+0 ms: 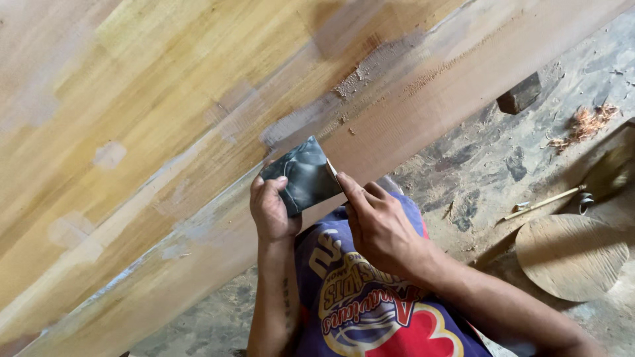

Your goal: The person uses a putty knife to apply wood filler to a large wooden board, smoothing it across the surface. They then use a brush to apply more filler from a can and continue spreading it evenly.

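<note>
Both my hands pinch a dark sandpaper sheet (303, 177): left hand (270, 210) clamped on its lower edge, right hand (378, 227) on the side edge. Sheet lies against the wood panel (165, 132) just above my grip. Probably light, floppy, gritty; edges best.

The single head-worn view looks steeply down, close over the long sanded wooden board (198, 132) and the dusty grey floor (489, 165).

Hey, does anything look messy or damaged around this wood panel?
Yes. Grey filler patches blotch the wood panel, with crumbs along its edge. Both hands, left and right, hold a dark sheet there. Wood shavings litter the floor.
</note>
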A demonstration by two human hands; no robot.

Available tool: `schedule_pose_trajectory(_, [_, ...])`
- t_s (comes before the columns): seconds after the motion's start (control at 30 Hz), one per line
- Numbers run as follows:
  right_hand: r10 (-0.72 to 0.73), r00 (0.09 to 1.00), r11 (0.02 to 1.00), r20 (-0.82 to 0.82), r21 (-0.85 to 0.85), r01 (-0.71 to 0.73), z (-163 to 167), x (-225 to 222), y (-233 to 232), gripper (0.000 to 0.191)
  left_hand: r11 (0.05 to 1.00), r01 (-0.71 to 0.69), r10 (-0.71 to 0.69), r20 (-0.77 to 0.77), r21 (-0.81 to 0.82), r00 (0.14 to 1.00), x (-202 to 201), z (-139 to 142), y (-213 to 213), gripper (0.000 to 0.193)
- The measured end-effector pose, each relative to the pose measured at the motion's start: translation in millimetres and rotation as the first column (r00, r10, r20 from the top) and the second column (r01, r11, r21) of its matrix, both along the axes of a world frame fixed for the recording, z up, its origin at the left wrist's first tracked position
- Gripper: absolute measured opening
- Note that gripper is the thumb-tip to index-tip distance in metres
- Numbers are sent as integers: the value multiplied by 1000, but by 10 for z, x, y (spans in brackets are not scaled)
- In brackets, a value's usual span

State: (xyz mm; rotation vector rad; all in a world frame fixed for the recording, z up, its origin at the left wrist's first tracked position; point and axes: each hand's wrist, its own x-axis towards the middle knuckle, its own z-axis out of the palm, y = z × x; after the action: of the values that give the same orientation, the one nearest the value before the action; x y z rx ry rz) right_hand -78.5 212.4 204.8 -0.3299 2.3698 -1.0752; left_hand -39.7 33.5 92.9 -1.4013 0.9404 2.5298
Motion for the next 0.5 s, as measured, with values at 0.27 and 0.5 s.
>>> schedule_pose_trajectory(0.27, [55,995,997,85,41,-59,-88,139,-11,55,997,-30,33,-50,71,998,-15,-81,-180,28])
schedule_pose_trajectory(0.5, [70,946,971,316,195,-137,-53,-25,-73,54,998,26,-17,-134,60,991,-155,103,-500,38])
